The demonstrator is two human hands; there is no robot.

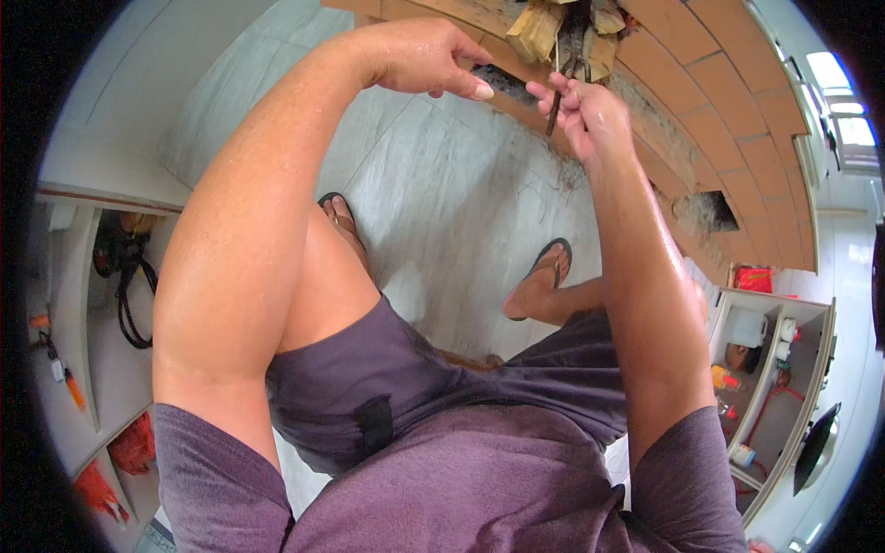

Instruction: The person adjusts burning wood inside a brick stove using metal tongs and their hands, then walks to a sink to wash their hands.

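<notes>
My left hand (429,62) hangs above the tiled floor beside the brick stove, its fingers apart and nothing between them. Over at the stove's mouth, my right hand (577,114) is at the end of a pair of dark metal tongs (553,114), with several fingers spread; how firmly it grips them cannot be told. The tongs reach up among split firewood pieces (536,31). A dark, charred piece (574,31) lies between the pale wood pieces. The far ends of the wood are cut off by the picture's upper rim.
The orange brick stove (726,90) curves along the upper right, with a dark opening (715,211) in its side. Open shelves (774,380) with bottles stand at the right. A cabinet (90,311) holding a black cable (128,304) is at the left. My sandalled feet rest on the floor (442,228).
</notes>
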